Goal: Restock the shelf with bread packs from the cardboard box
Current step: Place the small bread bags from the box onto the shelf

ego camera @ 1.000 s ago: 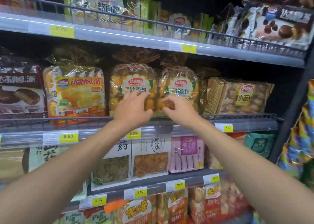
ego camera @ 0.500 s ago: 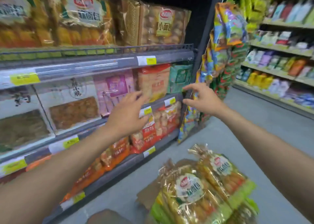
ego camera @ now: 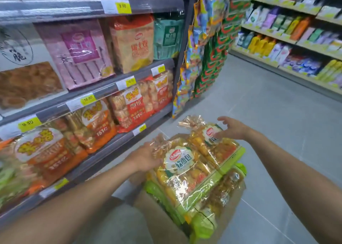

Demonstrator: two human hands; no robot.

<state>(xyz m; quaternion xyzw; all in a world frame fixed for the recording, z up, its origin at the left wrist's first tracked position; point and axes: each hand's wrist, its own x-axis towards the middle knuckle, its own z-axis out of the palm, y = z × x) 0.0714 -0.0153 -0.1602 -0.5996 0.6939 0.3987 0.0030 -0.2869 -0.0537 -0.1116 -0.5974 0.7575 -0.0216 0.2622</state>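
Head view. Brown cardboard box [ego camera: 159, 216] sits on the grey tiled floor [ego camera: 268, 125], heaped with clear crinkly bread packs showing golden buns and green bases. Nearest the box's top lies the front bread pack [ego camera: 185, 171], with a white scalloped label and red logo. Behind it, farther from the box's near edge, lies the rear bread pack [ego camera: 212, 143], its gathered top pointing away.

Left hand [ego camera: 146, 157] rests against the left side of the front bread pack, fingers loosely curved onto the wrapper; whether it actually grips is hard to tell. Right hand [ego camera: 231, 128] is spread, fingers splayed, fingertips at the rear bread pack's label.

Left of the box stands the grey metal shelf unit [ego camera: 103, 151], with yellow price tags and orange-red snack bags [ego camera: 133, 108]. Beyond the box hang colourful strips of packets [ego camera: 201, 58].
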